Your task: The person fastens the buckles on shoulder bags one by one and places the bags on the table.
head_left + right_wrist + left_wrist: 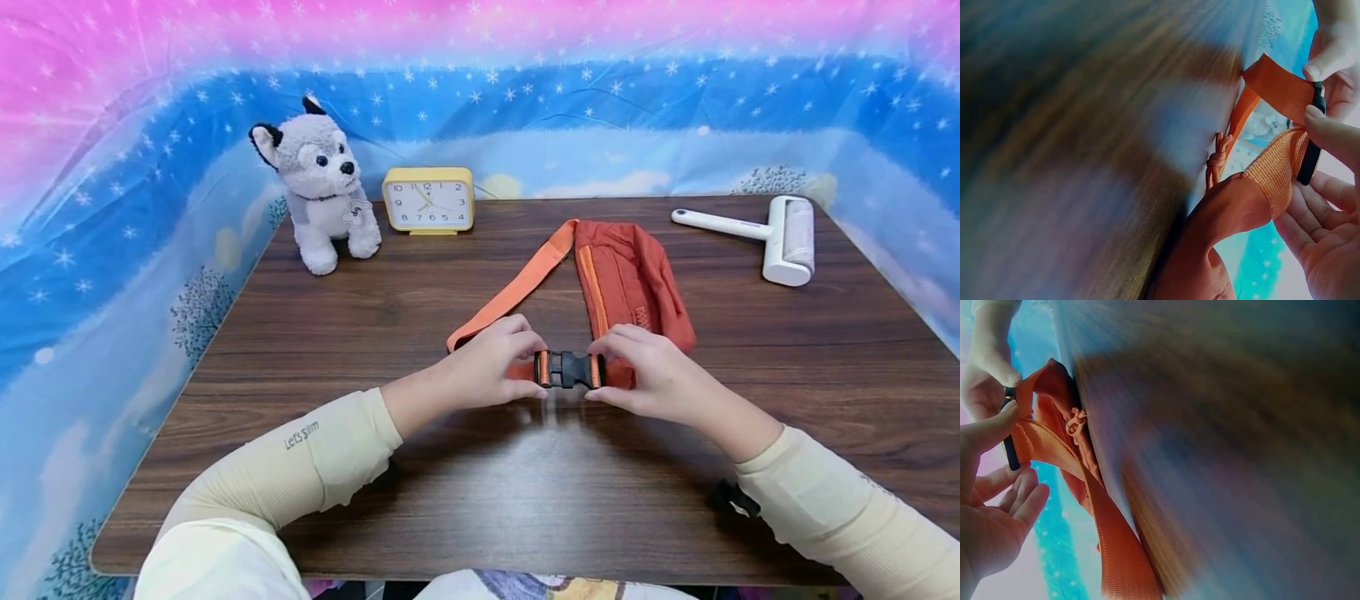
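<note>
A rust-red waist bag (633,279) lies on the table, its orange strap (517,287) looping out to the left. In front of it is the strap's black side-release buckle (572,369), its two halves meeting end to end. My left hand (487,367) pinches the buckle's left end between thumb and fingers. The right hand (663,375) pinches the opposite end, beside the bag. In the left wrist view the black buckle (1011,447) appears edge-on, held off the tabletop. A knotted zipper pull (1216,159) hangs from the bag in the right wrist view.
On the brown wooden table (337,308), a grey-and-white plush husky (318,187) sits at the back left beside a yellow clock (429,200). A white lint roller (787,242) lies at the back right. Snowflake-patterned cloth (525,100) surrounds the table's back and sides.
</note>
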A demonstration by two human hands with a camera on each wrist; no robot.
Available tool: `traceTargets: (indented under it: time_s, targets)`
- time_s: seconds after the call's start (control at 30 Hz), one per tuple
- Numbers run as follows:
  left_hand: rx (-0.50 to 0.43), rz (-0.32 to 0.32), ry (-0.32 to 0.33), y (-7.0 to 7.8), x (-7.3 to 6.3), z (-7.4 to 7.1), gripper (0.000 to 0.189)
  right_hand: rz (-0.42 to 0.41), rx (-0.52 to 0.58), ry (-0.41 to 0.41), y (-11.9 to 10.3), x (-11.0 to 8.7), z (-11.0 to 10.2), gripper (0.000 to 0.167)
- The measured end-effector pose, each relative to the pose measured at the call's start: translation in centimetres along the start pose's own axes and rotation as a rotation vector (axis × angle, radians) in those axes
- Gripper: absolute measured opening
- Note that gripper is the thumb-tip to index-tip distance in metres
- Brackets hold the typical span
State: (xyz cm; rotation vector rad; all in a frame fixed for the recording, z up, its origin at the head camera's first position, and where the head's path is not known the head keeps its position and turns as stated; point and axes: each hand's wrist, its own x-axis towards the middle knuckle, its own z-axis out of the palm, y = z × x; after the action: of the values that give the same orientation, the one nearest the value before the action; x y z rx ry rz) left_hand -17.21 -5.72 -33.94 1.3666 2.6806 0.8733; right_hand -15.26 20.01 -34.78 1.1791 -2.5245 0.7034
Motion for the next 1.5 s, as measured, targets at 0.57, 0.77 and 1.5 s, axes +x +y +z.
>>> traceTargets:
  time_s: [0.57,0.77,1.5]
  targets:
    - [0.03,0.045,0.039,-0.16,0.0,-0.03,0.039,-0.032,-0.009,-0.005,-0.1,0.17,0.13,0.045]
    - [0.03,0.037,0.026,0.02,-0.03,-0.08,0.039,-0.042,-0.012,0.003,-0.11,0.15,0.15,0.045]
    - [0.068,0.018,-0.002,0.2,0.05,-0.15,0.04,-0.064,-0.012,0.014,-0.15,0.44,0.23,0.044]
